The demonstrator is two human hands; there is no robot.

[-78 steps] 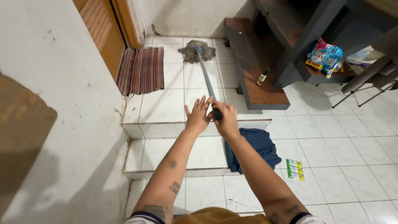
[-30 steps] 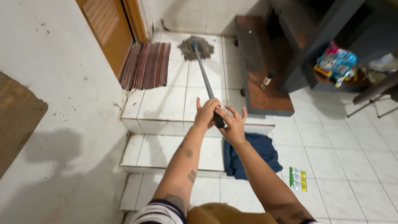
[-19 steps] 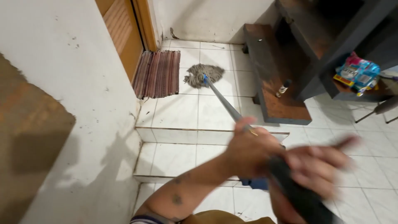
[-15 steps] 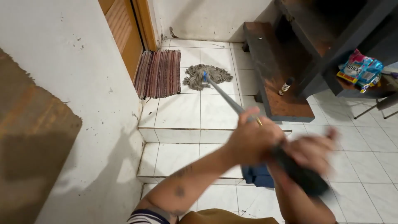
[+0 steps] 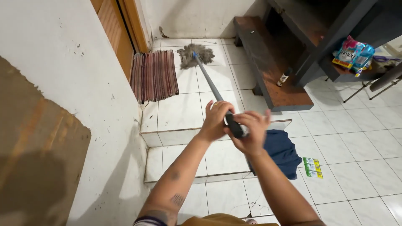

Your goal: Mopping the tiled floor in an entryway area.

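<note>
— Where's the mop point(image 5: 211, 83) right now?

— Head down on the far white tiles, just right of the striped mat point(image 5: 153, 75), pole running back to the near hands.

— And the grip?

— Left hand point(image 5: 215, 121) wrapped round the pole; right hand point(image 5: 251, 132) closed on the dark end. Blue cloth point(image 5: 282, 150) lies just beneath.

Your mop point(image 5: 211, 86): grey shaft w/ black grip, blue collar, grey-beige string head. Mat point(image 5: 153, 75) far left: maroon/tan stripes. Floor tiles point(image 5: 368, 138): white, grey grout. Cloth point(image 5: 281, 151) near right of you: dark blue. Sachet strip point(image 5: 312, 168): green/yellow/white. Bench point(image 5: 274, 71) far right: dark brown top, grey sides. Packet point(image 5: 353, 53): pink/blue. Door point(image 5: 119, 35): orange-brown. Wall point(image 5: 67, 83): white, dark specks.
</note>
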